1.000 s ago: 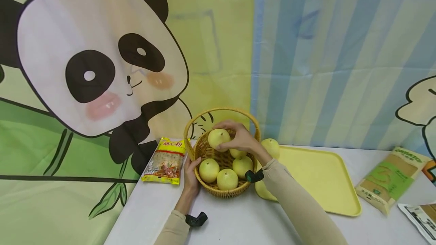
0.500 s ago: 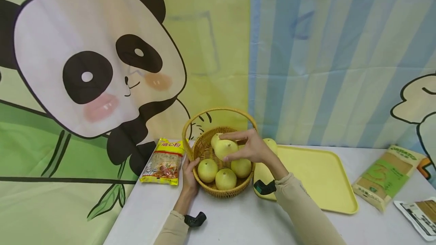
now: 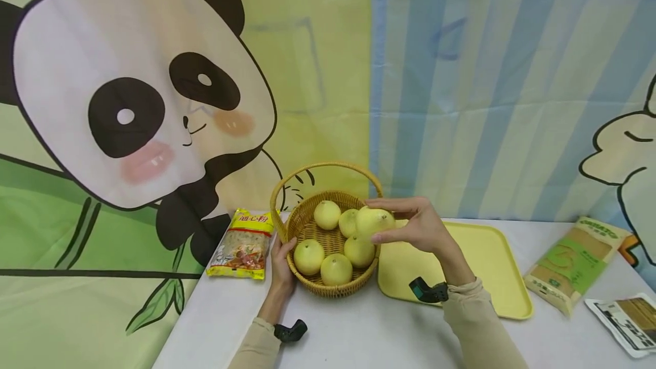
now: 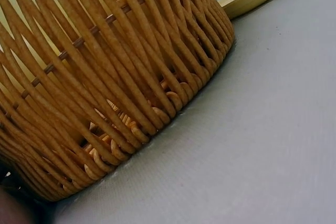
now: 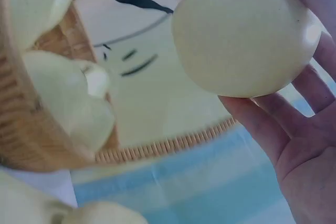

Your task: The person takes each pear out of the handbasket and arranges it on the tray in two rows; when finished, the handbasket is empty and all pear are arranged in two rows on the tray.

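My right hand point(image 3: 422, 226) holds a pale yellow pear point(image 3: 376, 222) between thumb and fingers, raised over the right rim of a round wicker basket point(image 3: 328, 289). In the right wrist view the pear point(image 5: 244, 35) fills the upper right, with fingers point(image 5: 257, 127) around its far side. My left hand point(image 3: 283, 266) grips the basket's left side, thumb on the rim; its fingers are mostly hidden. Several pears lie inside, among them a front one point(image 3: 336, 269) and a back one point(image 3: 327, 215). The left wrist view shows the woven basket wall point(image 4: 115, 66) standing on the white cloth.
A yellow tray point(image 3: 482, 266) lies right of the basket, partly behind my right hand. Outside the basket, a pear point(image 5: 105, 216) shows low in the right wrist view. A yellow food packet point(image 3: 243, 244) lies left; a green-labelled packet point(image 3: 576, 263) and a white-edged one point(image 3: 627, 323) lie right.
My right hand has carried the pear rightward from above the basket's back to its right rim, uncovering the pears behind. My left hand keeps its grip on the basket.
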The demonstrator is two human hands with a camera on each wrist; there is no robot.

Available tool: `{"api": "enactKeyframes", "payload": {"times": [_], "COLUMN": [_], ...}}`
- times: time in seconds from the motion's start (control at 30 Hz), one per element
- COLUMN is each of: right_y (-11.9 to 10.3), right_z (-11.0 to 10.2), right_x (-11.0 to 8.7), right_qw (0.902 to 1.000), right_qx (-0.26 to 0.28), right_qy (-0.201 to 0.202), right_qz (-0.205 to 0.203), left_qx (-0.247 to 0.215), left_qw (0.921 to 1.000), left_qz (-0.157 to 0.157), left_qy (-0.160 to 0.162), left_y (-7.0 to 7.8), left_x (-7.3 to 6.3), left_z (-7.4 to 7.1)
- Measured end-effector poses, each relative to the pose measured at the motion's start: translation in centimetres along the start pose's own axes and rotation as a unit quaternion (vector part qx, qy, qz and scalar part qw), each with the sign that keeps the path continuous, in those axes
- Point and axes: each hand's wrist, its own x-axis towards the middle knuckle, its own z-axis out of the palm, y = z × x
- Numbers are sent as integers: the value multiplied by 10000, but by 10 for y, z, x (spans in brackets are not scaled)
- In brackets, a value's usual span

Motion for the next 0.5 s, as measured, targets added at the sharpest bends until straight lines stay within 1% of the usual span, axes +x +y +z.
{"api": "enactKeyframes", "payload": {"times": [0.13,0.23,0.37,0.5], "right_y": [9,15,23,35], "right_z": [-16,-26,-39,-53], "right_x": [-13,-20,-26,-32], "right_qw": [9995,9988,9977,9936], "right_qx": [209,288,127,-45], "right_qy": [247,396,627,933], "right_qz": [-39,-39,205,631], "left_qx": [189,224,118,122], "left_qw": [9998,9997,9999,9999], "left_qz": [-78,-116,-102,-85], "left_qy": [33,28,24,85], "left_y": [-1,-1,-1,0], "left_x": [-2,-2,-1,0], "left_z": [-1,-1,-1,-1]}}
